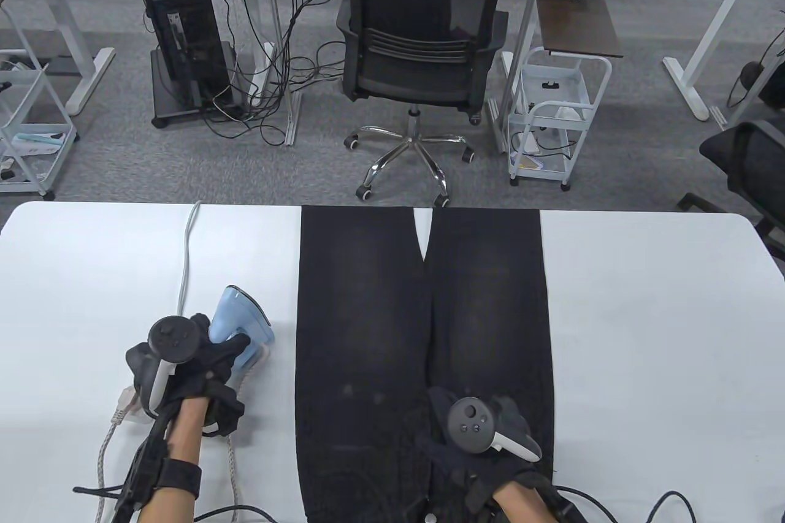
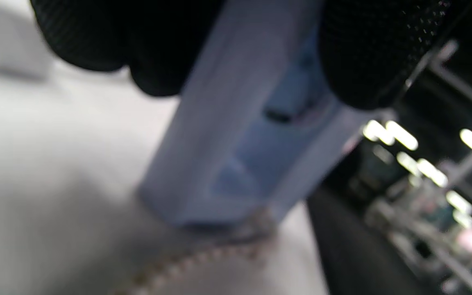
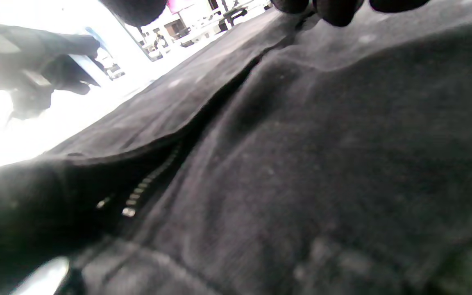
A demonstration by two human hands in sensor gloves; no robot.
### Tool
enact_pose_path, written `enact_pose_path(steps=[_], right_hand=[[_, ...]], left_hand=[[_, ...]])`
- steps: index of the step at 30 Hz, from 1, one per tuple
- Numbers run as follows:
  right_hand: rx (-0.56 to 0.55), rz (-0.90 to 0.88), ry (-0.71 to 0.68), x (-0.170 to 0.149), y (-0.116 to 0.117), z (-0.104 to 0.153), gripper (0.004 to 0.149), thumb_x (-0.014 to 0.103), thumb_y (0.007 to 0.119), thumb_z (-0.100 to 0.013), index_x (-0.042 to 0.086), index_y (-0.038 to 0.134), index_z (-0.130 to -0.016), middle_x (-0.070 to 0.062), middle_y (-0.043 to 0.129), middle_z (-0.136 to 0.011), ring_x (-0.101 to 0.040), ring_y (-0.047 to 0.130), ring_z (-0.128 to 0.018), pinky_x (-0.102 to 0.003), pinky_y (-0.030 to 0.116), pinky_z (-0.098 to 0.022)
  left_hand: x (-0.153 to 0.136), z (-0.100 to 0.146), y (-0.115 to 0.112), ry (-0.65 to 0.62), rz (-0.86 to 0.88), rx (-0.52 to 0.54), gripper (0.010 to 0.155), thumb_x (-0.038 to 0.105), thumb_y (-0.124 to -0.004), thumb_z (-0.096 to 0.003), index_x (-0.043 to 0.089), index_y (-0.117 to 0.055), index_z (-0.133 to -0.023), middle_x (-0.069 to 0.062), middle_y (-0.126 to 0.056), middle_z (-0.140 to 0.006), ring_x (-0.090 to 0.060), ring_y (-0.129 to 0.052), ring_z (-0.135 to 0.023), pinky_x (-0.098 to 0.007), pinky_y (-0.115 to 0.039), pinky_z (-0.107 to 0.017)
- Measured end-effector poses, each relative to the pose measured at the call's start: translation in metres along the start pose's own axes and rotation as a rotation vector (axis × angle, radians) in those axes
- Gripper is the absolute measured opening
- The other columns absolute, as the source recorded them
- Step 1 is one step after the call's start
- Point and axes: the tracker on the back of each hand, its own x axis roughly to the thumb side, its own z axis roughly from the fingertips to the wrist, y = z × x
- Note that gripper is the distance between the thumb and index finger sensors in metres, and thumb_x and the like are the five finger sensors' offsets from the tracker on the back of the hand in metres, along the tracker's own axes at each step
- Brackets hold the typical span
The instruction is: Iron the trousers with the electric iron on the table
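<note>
Black trousers (image 1: 392, 327) lie flat down the middle of the white table (image 1: 644, 314), legs pointing away from me. A light blue electric iron (image 1: 242, 317) stands on the table left of the trousers. My left hand (image 1: 202, 357) grips its handle; the left wrist view shows my fingers (image 2: 367, 53) wrapped over the blue handle (image 2: 240, 135). My right hand (image 1: 484, 431) rests flat on the right thigh of the trousers near the waist. The right wrist view shows the dark cloth (image 3: 322, 164) and the open zip (image 3: 154, 180) close up.
The iron's cord (image 1: 187, 253) runs to the table's far edge, and a braided cable (image 1: 110, 443) lies by my left wrist. A black office chair (image 1: 423, 51) and a white trolley (image 1: 555, 112) stand on the floor beyond the table.
</note>
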Motion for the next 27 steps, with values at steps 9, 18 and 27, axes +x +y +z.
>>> enact_pose_path(steps=[9, 18, 27], right_hand=[[0.023, -0.015, 0.015, -0.002, 0.003, -0.005, 0.083, 0.051, 0.058, -0.061, 0.003, 0.013, -0.11, -0.031, 0.032, -0.113, -0.058, 0.048, -0.1, -0.075, 0.05, -0.063], [-0.001, -0.017, 0.036, -0.004, 0.002, -0.005, 0.083, 0.05, 0.059, -0.06, 0.002, 0.013, -0.11, -0.031, 0.033, -0.113, -0.058, 0.048, -0.1, -0.075, 0.05, -0.063], [-0.077, 0.104, 0.058, 0.009, -0.003, -0.003, 0.081, 0.05, 0.059, -0.06, 0.003, 0.016, -0.11, -0.031, 0.031, -0.114, -0.059, 0.044, -0.1, -0.076, 0.048, -0.063]], left_hand=[[-0.012, -0.005, -0.015, -0.071, 0.134, -0.018, 0.051, 0.048, -0.091, -0.0535, 0.019, -0.074, -0.091, -0.008, -0.086, -0.096, -0.044, -0.085, -0.092, -0.066, -0.068, -0.065], [0.028, 0.027, -0.004, -0.207, 0.044, -0.05, 0.046, 0.044, -0.09, -0.0534, 0.011, -0.079, -0.084, -0.016, -0.093, -0.074, -0.038, -0.088, -0.078, -0.067, -0.069, -0.062], [0.101, 0.091, -0.022, -0.405, -0.303, -0.207, 0.046, 0.046, -0.088, -0.0541, 0.011, -0.083, -0.083, -0.009, -0.099, -0.056, -0.026, -0.099, -0.054, -0.057, -0.079, -0.055]])
